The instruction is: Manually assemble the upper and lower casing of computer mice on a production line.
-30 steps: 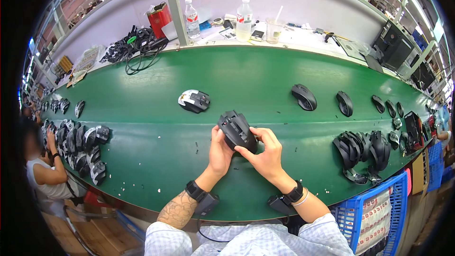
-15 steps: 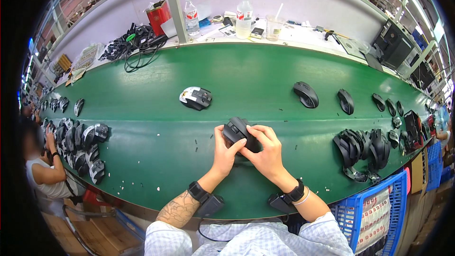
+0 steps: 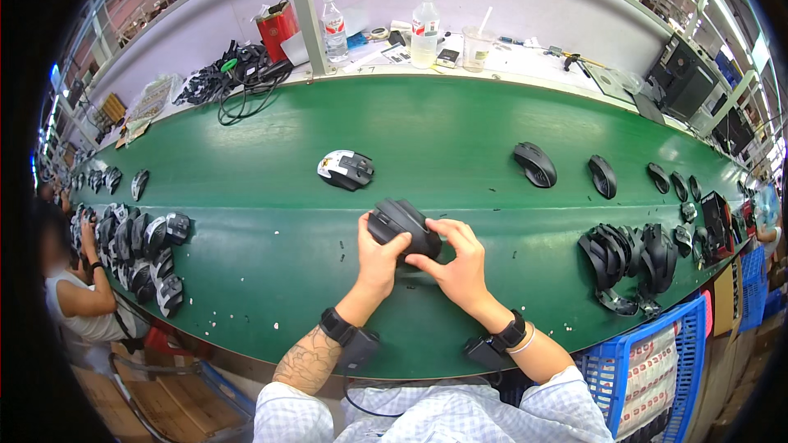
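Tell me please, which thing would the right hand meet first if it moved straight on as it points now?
Most likely the held black mouse, which the right hand is touching; the fisheye view leaves exact direction and depth unclear.

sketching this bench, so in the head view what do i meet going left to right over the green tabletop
left pile of mice, white-and-black mouse, left hand, held mouse, right hand, first loose black mouse, black stack, red-and-black box
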Available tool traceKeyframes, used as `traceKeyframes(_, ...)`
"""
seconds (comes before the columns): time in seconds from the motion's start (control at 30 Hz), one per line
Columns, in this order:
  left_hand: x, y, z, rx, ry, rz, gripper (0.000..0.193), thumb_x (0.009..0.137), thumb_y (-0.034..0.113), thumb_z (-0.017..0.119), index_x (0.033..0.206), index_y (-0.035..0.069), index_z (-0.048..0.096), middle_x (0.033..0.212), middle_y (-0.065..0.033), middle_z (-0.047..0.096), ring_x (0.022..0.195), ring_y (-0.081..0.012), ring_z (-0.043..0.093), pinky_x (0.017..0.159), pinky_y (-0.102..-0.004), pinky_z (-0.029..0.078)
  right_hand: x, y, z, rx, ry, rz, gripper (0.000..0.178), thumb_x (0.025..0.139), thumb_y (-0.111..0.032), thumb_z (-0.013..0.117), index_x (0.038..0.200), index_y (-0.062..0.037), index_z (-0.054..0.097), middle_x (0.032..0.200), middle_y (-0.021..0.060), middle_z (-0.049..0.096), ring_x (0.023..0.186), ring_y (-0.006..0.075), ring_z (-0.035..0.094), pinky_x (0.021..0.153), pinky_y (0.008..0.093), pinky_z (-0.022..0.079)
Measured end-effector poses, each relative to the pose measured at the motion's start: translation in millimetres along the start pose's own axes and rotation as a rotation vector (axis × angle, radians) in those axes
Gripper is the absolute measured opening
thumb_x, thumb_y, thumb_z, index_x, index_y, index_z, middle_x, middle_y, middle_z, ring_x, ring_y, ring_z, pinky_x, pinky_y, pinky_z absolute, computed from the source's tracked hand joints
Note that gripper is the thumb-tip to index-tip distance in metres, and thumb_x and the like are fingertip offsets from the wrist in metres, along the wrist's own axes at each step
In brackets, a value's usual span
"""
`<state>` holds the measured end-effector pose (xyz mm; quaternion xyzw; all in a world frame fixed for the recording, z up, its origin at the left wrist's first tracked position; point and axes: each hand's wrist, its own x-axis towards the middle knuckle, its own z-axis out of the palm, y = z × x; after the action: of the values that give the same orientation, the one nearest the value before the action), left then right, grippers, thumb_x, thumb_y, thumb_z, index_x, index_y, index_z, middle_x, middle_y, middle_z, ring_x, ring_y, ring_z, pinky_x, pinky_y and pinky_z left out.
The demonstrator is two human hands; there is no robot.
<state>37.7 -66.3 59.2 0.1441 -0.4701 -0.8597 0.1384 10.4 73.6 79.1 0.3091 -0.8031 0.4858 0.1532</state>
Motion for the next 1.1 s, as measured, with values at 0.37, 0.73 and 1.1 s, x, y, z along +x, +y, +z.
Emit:
traceKeyframes(0.37,4.3,17.3,-9.6,-0.157,-0.066,-0.03,0.043,0.078,0.01,0.06,0.118,0.008,0.043,0.107,-0.0077,0.055,0.101,-0.0218,0.057,0.09,-0.0405,0.047,-4.4,28.5,14.1,0.839,-0.165,0.691,0.025,0.091,-0.025,0.059,0.085,-0.0014,0.063,0.074,0.0011,0.061,0.069,0.0071,0.054,0.067,0.0234,0.046)
traceKeyframes(0.73,2.6,16.2,-8.8,-0.242,-0.116,-0.12,0.044,0.078,0.006,0.06,0.118,0.008,0.04,0.107,-0.007,0.052,0.099,-0.02,0.057,0.085,-0.0383,0.05,-6.6,31.3,10.5,0.867,-0.146,0.665,0.025,0.089,-0.022,0.062,0.071,-0.0047,0.057,0.07,-0.0006,0.058,0.067,0.0063,0.052,0.066,0.023,0.043)
traceKeyframes(1.1,2.0,13.2,-10.8,-0.172,-0.093,-0.113,0.043,0.077,0.014,0.06,0.117,0.009,0.044,0.108,-0.0068,0.055,0.101,-0.0218,0.057,0.089,-0.0404,0.047,-8.4,30.3,12.1,0.85,-0.126,0.672,0.026,0.089,-0.023,0.062,0.072,-0.004,0.058,0.069,0.0,0.058,0.066,0.0066,0.052,0.065,0.0223,0.042)
